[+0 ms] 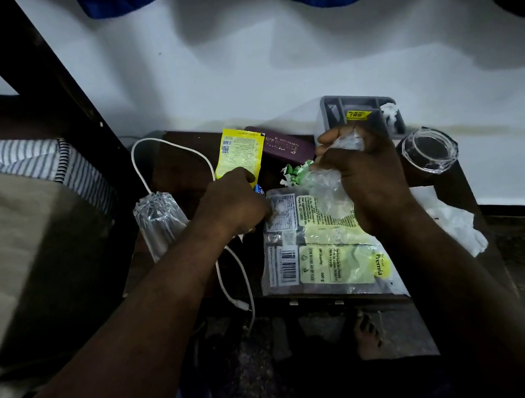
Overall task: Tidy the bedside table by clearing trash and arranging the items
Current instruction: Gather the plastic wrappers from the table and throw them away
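Plastic and paper trash lies all over the dark bedside table [177, 172] in the head view, the only view there is. The right hand [365, 175] is closed tight around a scrunched clear wrapper [328, 192] and holds it just above the table. The left hand [232, 202] reaches to the yellow packet [239, 156]. Its fingers look curled on the packet's bottom edge, pinching it.

Under both hands a big clear food bag [325, 257] lies flat near the front edge. A green and white wrapper [294, 172] sits scrunched between the hands. A white tissue [458, 226] lies at the right side, and a smaller tissue bit [389, 112] sits in the grey tray [331, 110] at the back.

A clear jar [429, 150], a dark red booklet [285, 147], an upside-down glass [160, 222] and a white cable [223, 267] are not lined up.

I think the job is near its beginning. One piece of trash is in a hand and a second is being taken. Most of the trash and all the arranging are left.
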A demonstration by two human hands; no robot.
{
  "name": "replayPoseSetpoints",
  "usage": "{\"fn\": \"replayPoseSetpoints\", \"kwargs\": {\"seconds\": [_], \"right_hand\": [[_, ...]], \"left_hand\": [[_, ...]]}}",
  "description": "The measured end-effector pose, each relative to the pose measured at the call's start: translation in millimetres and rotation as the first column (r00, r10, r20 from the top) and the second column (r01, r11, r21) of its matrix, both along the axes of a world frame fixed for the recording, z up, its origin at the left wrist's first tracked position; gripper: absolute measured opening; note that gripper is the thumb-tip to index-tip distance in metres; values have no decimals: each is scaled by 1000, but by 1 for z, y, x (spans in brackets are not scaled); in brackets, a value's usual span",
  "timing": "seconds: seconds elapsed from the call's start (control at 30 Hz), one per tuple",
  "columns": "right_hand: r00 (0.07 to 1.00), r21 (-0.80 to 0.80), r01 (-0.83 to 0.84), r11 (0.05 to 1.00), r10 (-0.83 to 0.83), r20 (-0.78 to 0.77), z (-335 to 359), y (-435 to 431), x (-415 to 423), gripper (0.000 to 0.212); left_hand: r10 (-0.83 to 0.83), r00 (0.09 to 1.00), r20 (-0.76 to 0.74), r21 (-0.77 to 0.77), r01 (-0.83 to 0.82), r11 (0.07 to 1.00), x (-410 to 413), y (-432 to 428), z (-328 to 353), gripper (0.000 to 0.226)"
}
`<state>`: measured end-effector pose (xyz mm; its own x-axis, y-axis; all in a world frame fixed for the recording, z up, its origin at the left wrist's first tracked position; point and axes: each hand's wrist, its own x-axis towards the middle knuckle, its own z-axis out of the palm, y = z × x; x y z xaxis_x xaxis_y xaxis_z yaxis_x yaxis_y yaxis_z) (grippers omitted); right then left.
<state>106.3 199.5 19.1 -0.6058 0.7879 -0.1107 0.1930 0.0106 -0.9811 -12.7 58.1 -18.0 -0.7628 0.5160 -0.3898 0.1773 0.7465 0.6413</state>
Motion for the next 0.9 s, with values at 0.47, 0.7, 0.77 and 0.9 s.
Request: {"fn": "replayPoseSetpoints", "kwargs": {"seconds": [0.47, 0.7, 0.77, 0.9], "right_hand": [[860, 222, -297, 929, 159, 484, 8, 47, 37, 23], [613, 180, -464, 867, 169, 772, -2, 43, 59, 26], [619, 141, -459, 877, 202, 759, -3, 40, 61, 26], [624, 117, -460, 880, 226, 748, -3, 38, 62, 26]], "left_hand": [[37, 987, 154, 25, -41, 999, -1, 0, -1, 34], [10, 956, 294, -15, -6, 1000, 6, 4, 1, 39], [8, 947, 323, 1, -9, 1000, 9, 6, 3, 35], [-34, 946, 322, 41, 22, 999, 12, 11, 8, 28]]}}
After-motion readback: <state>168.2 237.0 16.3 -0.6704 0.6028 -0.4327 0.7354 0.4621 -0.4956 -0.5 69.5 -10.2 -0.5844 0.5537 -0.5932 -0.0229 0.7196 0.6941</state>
